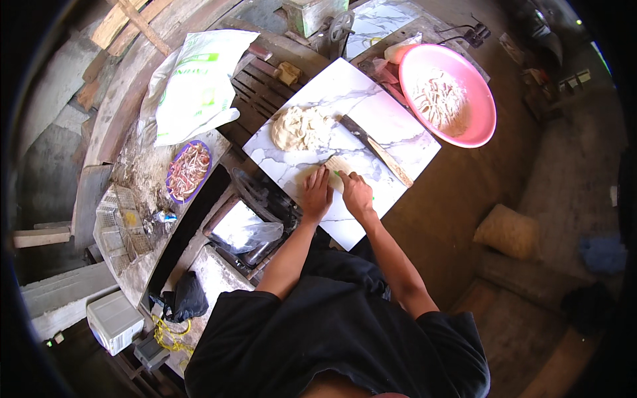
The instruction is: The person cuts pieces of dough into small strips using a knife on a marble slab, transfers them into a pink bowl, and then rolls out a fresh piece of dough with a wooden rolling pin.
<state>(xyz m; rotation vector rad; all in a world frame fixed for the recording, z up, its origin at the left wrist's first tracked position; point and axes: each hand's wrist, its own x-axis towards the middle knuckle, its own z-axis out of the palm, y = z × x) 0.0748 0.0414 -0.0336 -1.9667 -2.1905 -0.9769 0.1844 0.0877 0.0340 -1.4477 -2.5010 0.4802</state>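
Green-lettered sack (199, 93) left of dough (296, 129)

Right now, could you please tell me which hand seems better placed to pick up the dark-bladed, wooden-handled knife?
Probably the right hand: the dark-bladed, wooden-handled knife lies with its handle on that side. The left hand is farther away, with the right between.

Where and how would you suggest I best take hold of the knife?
By its wooden handle, probably from the near right: the knife lies flat, its handle slanting to the near-right edge of the board and its dark blade pointing away.
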